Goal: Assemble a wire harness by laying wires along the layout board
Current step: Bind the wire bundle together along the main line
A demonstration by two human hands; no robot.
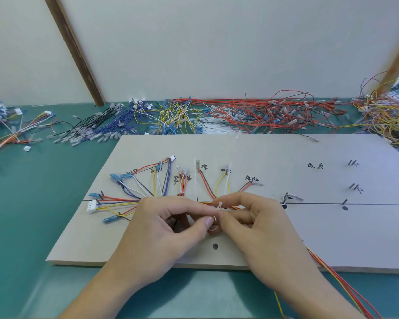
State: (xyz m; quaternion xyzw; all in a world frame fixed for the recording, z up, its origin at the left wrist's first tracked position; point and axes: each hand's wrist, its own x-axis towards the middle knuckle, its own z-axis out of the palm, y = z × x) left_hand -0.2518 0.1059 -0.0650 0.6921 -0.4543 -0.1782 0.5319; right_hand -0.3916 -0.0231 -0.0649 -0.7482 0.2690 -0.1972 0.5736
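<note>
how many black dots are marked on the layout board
3: one black dot near the layout board's front edge below the hands, one right of the right hand, one farther right. Hands may hide others.

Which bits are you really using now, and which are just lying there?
In use:
layout board
wire bundle on the board
white cable tie, pinched by left hand and right hand

Just lying there:
red wire pile
blue wire pile
yellow wire pile
</note>
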